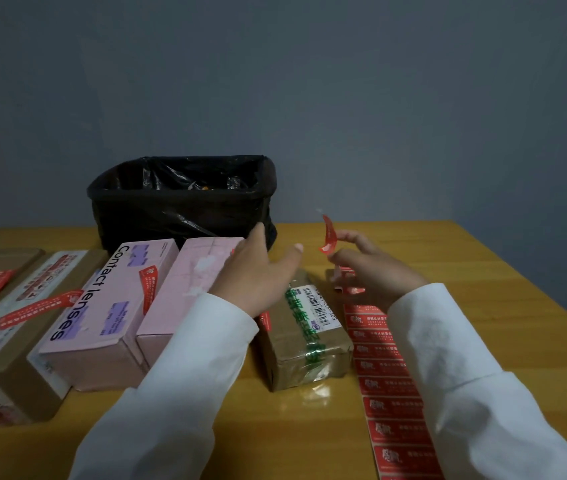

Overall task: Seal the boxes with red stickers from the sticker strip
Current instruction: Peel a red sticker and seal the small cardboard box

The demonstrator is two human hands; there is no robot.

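Wooden table (483, 271) is carrying everything, with a grey wall (309, 81) sitting behind it. A bin lined with a black bag (181, 199) is standing at the back edge of the table, just behind the boxes.

Boxes are lying in a row, left to right: two brown boxes at far left, each wearing a red sticker already; a lilac "Contact lenses" box (102, 306) with a red sticker wrapping over its right edge; a pink box (185, 285) touching it; then a brown taped parcel (306, 337) with a barcode label, sitting slightly apart.

Sticker strip (389, 386) is running along the table just right of the parcel, toward the near edge, partly under the right sleeve.

Left hand (258, 271) is resting open on the pink box's far right end, fingers straight, thumb sticking out over the parcel.

Right hand (372, 268) is hovering above the top of the strip, pinching a peeled red sticker (329, 235) between its fingertips. Sticker is curling upward, clear of every box.
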